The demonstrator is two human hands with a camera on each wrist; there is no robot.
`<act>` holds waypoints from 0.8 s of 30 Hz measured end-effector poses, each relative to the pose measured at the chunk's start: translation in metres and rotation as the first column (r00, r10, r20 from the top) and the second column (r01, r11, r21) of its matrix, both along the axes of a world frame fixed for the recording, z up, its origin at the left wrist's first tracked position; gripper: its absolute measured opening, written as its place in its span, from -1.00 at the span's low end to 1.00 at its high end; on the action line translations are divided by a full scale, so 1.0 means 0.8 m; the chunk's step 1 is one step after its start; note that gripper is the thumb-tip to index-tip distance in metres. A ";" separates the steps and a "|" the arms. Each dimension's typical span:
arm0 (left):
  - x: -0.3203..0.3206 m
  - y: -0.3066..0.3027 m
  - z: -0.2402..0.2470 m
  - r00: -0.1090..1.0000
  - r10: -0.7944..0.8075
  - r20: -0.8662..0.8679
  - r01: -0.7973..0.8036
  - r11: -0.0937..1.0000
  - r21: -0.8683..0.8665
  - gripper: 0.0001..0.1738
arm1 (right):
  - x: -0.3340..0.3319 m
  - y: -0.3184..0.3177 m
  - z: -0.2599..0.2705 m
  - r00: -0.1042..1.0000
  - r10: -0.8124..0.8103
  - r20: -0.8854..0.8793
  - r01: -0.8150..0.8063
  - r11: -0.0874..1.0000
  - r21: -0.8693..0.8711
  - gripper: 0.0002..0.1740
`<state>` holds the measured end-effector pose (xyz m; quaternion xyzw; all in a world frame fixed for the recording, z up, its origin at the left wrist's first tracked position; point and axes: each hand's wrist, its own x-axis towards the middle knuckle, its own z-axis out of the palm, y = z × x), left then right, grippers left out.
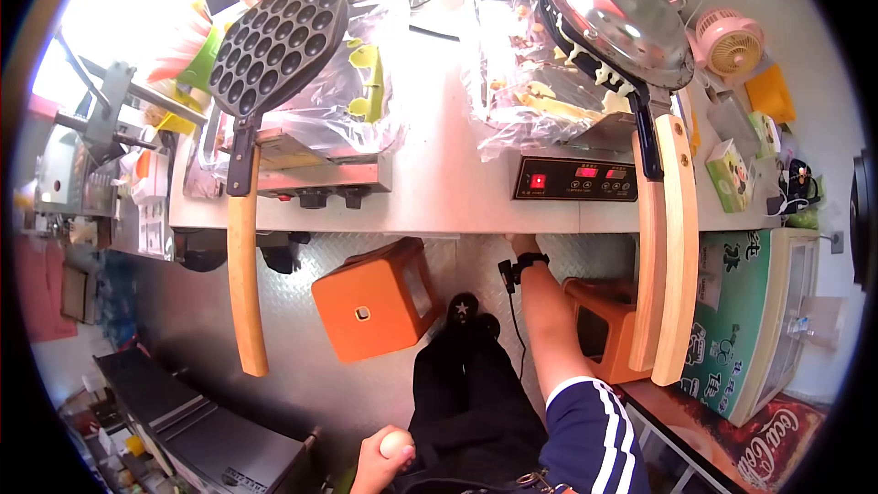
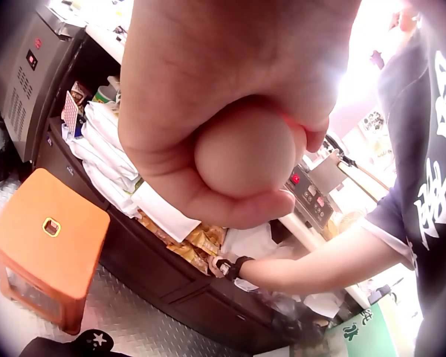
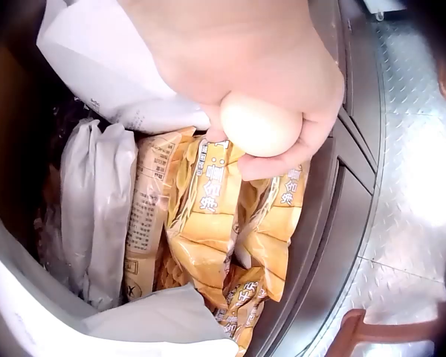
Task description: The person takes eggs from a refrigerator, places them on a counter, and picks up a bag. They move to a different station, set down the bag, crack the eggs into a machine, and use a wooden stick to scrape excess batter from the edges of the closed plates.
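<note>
In the left wrist view the left hand [image 2: 230, 67] curls its fingers round an egg [image 2: 247, 151]; the head view has this hand [image 1: 377, 462] and egg [image 1: 397, 445] low, beside the person's lap. The right hand [image 3: 245, 59] grips another egg [image 3: 260, 124] over yellow printed packets [image 3: 208, 216] inside an under-counter compartment. White plastic bags [image 3: 97, 208] lie next to the packets. Seen from the head, the right hand [image 1: 523, 244] is mostly hidden under the counter edge.
On the counter [image 1: 439, 192] are an egg-waffle pan [image 1: 279, 46] and a lidded pan [image 1: 622, 18], their wooden handles jutting past the front edge. Orange stools [image 1: 375, 302] stand on the metal floor. A pink fan [image 1: 729, 43] is at the right wall.
</note>
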<state>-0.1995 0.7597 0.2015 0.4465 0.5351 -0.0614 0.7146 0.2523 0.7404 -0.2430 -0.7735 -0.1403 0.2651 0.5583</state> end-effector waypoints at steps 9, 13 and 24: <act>0.019 0.011 -0.012 0.989 -0.124 0.078 0.117 0.989 0.093 -0.63 | -0.020 0.008 0.064 0.693 -0.226 -0.685 0.515 0.820 0.250 -0.83; 0.035 0.018 -0.008 0.989 -0.122 0.084 0.111 0.985 0.129 -0.81 | -0.027 -0.002 0.072 0.792 -0.276 -0.545 0.471 0.844 0.256 -0.84; 0.248 0.140 -0.319 0.929 -0.202 0.311 0.177 0.978 0.107 -0.70 | -0.036 -0.011 0.045 0.632 -0.248 -0.734 0.304 0.951 -0.059 -0.81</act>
